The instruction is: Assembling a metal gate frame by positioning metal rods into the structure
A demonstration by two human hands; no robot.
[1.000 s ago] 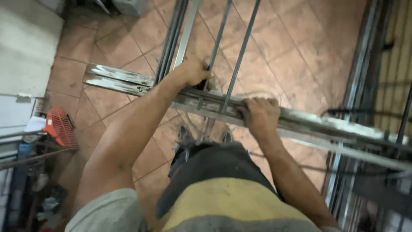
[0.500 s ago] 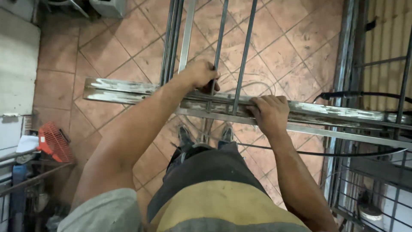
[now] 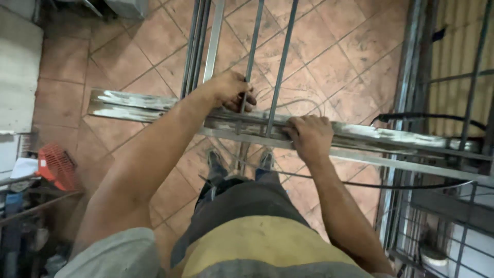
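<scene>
I look straight down over a metal grille frame. A long shiny steel angle bar (image 3: pixel 391 139) lies crosswise in front of me. My left hand (image 3: pixel 231 90) is closed around a thin vertical steel rod (image 3: pixel 253 46) where it meets that bar. My right hand (image 3: pixel 310 136) presses down on top of the crossbar, fingers curled over its edge next to a second thin rod (image 3: pixel 286 51). Below the bar I see my dark trousers and both shoes (image 3: pixel 242 160) on the tiled floor.
Terracotta floor tiles (image 3: pixel 350 62) lie beneath. Several steel bars (image 3: pixel 203 46) run away at the upper middle. A metal gate frame (image 3: pixel 411 92) with a black cable (image 3: pixel 427 117) stands on the right. A red basket (image 3: pixel 55 166) and clutter sit at the left.
The view has shifted slightly, so the crossbar sits lower in frame. My left hand has wrapped tighter around the thin rod. My right hand stays on the bar.
</scene>
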